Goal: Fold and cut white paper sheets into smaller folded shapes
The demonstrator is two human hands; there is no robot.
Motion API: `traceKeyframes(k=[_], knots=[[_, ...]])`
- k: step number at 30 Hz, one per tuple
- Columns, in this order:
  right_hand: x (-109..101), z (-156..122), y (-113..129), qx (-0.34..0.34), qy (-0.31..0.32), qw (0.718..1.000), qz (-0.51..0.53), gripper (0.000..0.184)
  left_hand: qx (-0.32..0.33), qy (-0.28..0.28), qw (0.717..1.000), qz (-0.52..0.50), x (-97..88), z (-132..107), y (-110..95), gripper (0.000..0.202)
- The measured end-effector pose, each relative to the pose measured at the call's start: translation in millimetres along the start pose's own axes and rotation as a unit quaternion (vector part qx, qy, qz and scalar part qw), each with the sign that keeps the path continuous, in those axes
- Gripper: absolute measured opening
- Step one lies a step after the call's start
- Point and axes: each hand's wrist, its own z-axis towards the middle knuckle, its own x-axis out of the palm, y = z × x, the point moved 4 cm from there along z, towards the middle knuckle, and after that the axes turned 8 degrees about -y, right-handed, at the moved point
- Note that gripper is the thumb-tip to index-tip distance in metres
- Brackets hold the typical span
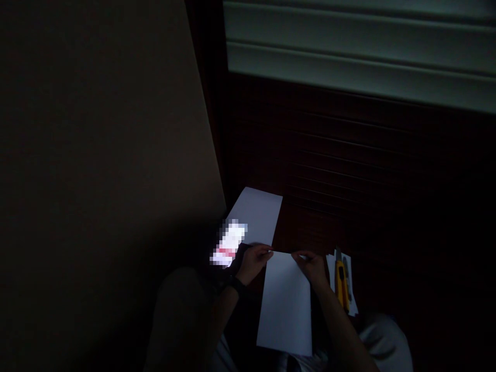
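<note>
The scene is very dark. A white sheet of paper [287, 305] lies in front of me, its far edge held between both hands. My left hand [253, 262], with a dark band at the wrist, pinches the sheet's far left corner. My right hand [313, 268] pinches the far edge near the right corner. A second white sheet [259, 214] lies farther away, just beyond my left hand.
A yellow utility knife [341, 284] and a pen lie on small papers [351, 281] right of my right hand. A lit phone screen [228, 244] glows at the left. A dark wooden slatted wall [368, 155] and a beige wall [96, 155] stand behind.
</note>
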Motion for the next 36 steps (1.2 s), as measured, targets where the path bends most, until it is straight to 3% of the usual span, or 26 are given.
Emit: traceKeyframes(k=[14, 23, 28, 36], knots=[[1, -1, 1, -0.001, 0.011, 1.0, 0.022, 0.03, -0.039, -0.011, 0.999, -0.004, -0.3, -1, -1, 0.027], [1, 1, -2, 0.002, 0.008, 1.0, 0.017, 0.03, -0.02, -0.017, 1.0, 0.0, -0.5, 1, 2, 0.024], [-2, -2, 8, -0.003, 0.002, 1.0, 0.03, 0.035, -0.026, -0.018, 0.999, -0.017, -1.5, 2, 3, 0.027], [-4, -2, 12, 0.061, 0.057, 0.992, 0.096, 0.038, -0.029, -0.031, 0.998, -0.051, -2.8, 2, 7, 0.027]])
